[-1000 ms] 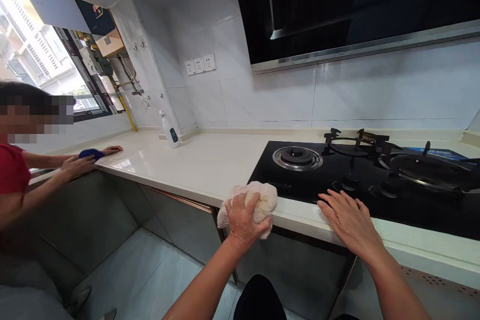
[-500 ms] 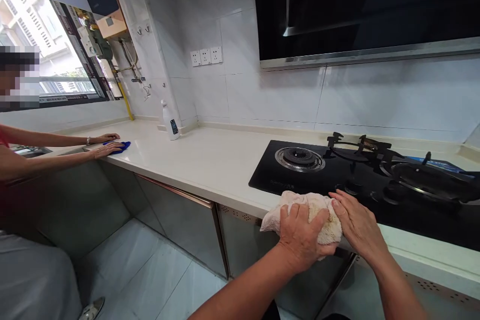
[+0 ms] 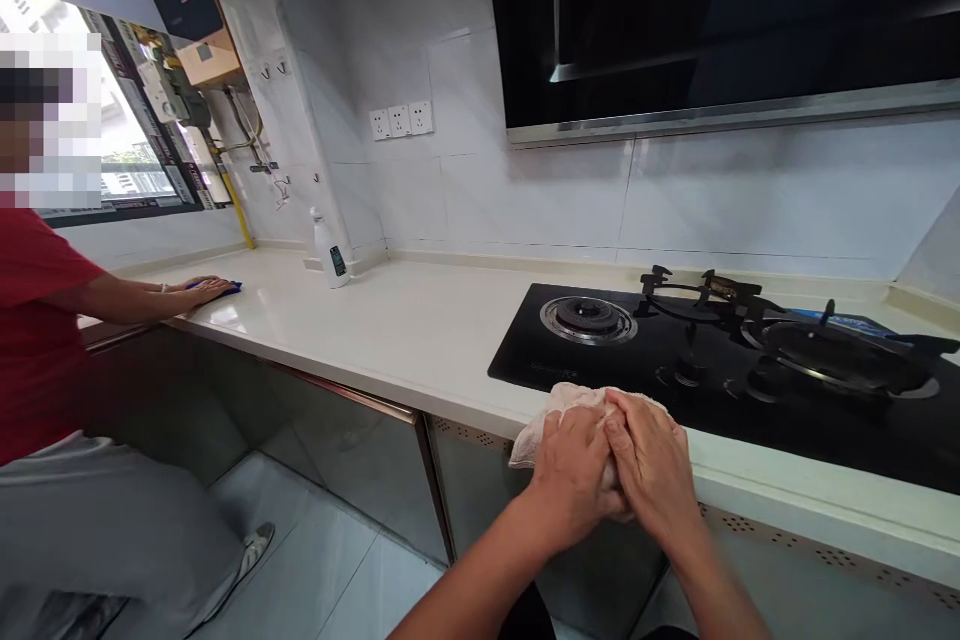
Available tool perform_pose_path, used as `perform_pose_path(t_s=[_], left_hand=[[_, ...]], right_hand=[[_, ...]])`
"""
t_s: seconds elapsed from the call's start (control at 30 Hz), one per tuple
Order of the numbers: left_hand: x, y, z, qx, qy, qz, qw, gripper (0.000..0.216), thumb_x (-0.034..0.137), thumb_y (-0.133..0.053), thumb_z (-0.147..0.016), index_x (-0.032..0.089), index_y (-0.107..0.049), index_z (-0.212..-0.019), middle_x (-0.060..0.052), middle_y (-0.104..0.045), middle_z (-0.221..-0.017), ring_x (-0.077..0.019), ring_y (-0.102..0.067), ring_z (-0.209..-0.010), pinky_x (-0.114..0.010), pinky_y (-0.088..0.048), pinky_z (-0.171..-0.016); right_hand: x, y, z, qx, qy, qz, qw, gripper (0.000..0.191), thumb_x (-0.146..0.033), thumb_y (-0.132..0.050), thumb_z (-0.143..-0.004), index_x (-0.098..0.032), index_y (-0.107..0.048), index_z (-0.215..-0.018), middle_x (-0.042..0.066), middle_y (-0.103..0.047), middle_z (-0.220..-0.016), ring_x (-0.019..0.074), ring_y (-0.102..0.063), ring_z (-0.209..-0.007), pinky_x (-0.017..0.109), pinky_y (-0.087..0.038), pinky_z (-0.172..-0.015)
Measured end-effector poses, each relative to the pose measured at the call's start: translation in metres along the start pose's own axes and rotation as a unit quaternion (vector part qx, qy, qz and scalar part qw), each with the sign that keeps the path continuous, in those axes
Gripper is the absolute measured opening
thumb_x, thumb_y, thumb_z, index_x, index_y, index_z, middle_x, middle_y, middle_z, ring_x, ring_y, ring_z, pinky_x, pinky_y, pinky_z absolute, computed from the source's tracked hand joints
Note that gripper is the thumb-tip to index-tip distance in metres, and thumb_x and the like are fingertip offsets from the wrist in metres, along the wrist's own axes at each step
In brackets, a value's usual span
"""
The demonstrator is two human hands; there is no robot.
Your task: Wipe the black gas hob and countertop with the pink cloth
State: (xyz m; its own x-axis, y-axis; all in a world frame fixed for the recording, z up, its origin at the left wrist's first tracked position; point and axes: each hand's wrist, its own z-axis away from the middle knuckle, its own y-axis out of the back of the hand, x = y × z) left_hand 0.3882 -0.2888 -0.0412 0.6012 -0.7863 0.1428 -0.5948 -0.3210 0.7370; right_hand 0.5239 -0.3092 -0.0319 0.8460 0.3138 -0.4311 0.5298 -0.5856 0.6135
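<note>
A pale, bunched cloth [image 3: 534,435] is at the counter's front edge, just before the black gas hob [image 3: 517,360]. My left hand [image 3: 574,470] grips it from the left, fingers bent over the top. From the right, my right hand [image 3: 651,460] presses round the same cloth, its fingertips touching my left hand. Most of the cloth is hidden under both hands. The left burner [image 3: 589,318] has no pan support on it, while a black pan support [image 3: 682,305] lies across the hob's middle.
At the left, a person in a red top [image 3: 41,320] leans on the counter [image 3: 420,320] with both hands on a blue cloth [image 3: 234,288]. A white spray bottle [image 3: 328,250] stands near the wall corner. The black range hood [image 3: 675,30] overhangs the hob.
My right hand has moved left and closed over the cloth beside my left hand. The other person has leaned further in, arms reaching forward. The view has shifted slightly.
</note>
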Motion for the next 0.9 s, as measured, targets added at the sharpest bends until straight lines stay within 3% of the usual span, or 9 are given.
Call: perform_pose_path(t_s=[0.1, 0.23, 0.3, 0.4, 0.53, 0.7, 0.9], left_hand=[[-0.019, 0.029, 0.007, 0.030, 0.018, 0.020, 0.999, 0.067, 0.049, -0.077, -0.084, 0.028, -0.055, -0.144, -0.013, -0.060, -0.144, -0.0325, -0.056, -0.131, -0.050, -0.043, -0.105], [-0.057, 0.045, 0.023, 0.111, 0.139, -0.020, 0.984, 0.028, 0.039, -0.068, -0.094, 0.026, -0.068, -0.119, -0.009, -0.072, -0.123, -0.0275, -0.064, -0.118, -0.050, -0.040, -0.105], [-0.073, 0.039, 0.033, 0.134, 0.165, -0.037, 0.976, 0.016, 0.033, -0.061, -0.099, 0.025, -0.070, -0.109, -0.007, -0.074, -0.113, -0.0246, -0.067, -0.110, -0.048, -0.040, -0.105], [-0.083, 0.019, 0.043, 0.186, 0.151, -0.071, 0.968, 0.018, 0.026, -0.053, -0.101, 0.024, -0.070, -0.106, -0.007, -0.074, -0.114, -0.0243, -0.067, -0.114, -0.050, -0.035, -0.112], [-0.085, 0.002, 0.044, 0.247, 0.148, -0.088, 0.954, 0.028, 0.019, -0.042, -0.103, 0.024, -0.069, -0.100, -0.006, -0.075, -0.109, -0.0228, -0.067, -0.110, -0.050, -0.031, -0.115], [-0.091, 0.012, 0.048, 0.227, 0.095, -0.075, 0.966, 0.028, 0.017, -0.041, -0.105, 0.023, -0.068, -0.109, -0.006, -0.075, -0.115, -0.0209, -0.066, -0.115, -0.046, -0.030, -0.115], [-0.088, 0.025, 0.050, 0.193, 0.085, -0.076, 0.975, 0.023, 0.020, -0.047, -0.105, 0.025, -0.067, -0.114, -0.006, -0.074, -0.120, -0.0212, -0.065, -0.119, -0.046, -0.031, -0.114]], right_hand=[[0.008, 0.006, 0.003, -0.029, 0.002, 0.011, 1.000, 0.046, -0.049, -0.029, -0.107, -0.026, -0.060, -0.133, 0.008, -0.066, -0.139, 0.0286, -0.055, -0.129, 0.050, -0.040, -0.107], [0.009, 0.009, 0.005, -0.058, 0.033, 0.064, 0.996, 0.042, -0.057, -0.047, -0.101, -0.033, -0.063, -0.131, 0.006, -0.061, -0.144, 0.0315, -0.053, -0.132, 0.053, -0.040, -0.105], [0.005, 0.005, 0.005, -0.063, 0.049, 0.102, 0.992, 0.046, -0.059, -0.063, -0.092, -0.036, -0.064, -0.132, 0.006, -0.060, -0.145, 0.0348, -0.052, -0.132, 0.055, -0.041, -0.103], [-0.012, -0.007, 0.001, -0.050, 0.062, 0.157, 0.984, 0.053, -0.055, -0.079, -0.079, -0.035, -0.068, -0.127, 0.010, -0.062, -0.142, 0.0402, -0.052, -0.129, 0.060, -0.040, -0.101], [-0.040, -0.022, -0.007, -0.043, 0.062, 0.165, 0.983, 0.053, -0.045, -0.083, -0.079, -0.029, -0.067, -0.127, 0.012, -0.062, -0.142, 0.0396, -0.052, -0.129, 0.061, -0.036, -0.106], [-0.035, -0.017, -0.006, -0.040, 0.094, 0.094, 0.990, 0.046, -0.037, -0.081, -0.081, -0.029, -0.066, -0.124, 0.008, -0.064, -0.140, 0.0334, -0.052, -0.131, 0.053, -0.036, -0.109], [0.022, 0.023, 0.010, -0.056, 0.084, 0.121, 0.987, 0.040, -0.036, -0.072, -0.084, -0.032, -0.066, -0.123, 0.005, -0.063, -0.142, 0.0317, -0.053, -0.133, 0.050, -0.039, -0.106]])
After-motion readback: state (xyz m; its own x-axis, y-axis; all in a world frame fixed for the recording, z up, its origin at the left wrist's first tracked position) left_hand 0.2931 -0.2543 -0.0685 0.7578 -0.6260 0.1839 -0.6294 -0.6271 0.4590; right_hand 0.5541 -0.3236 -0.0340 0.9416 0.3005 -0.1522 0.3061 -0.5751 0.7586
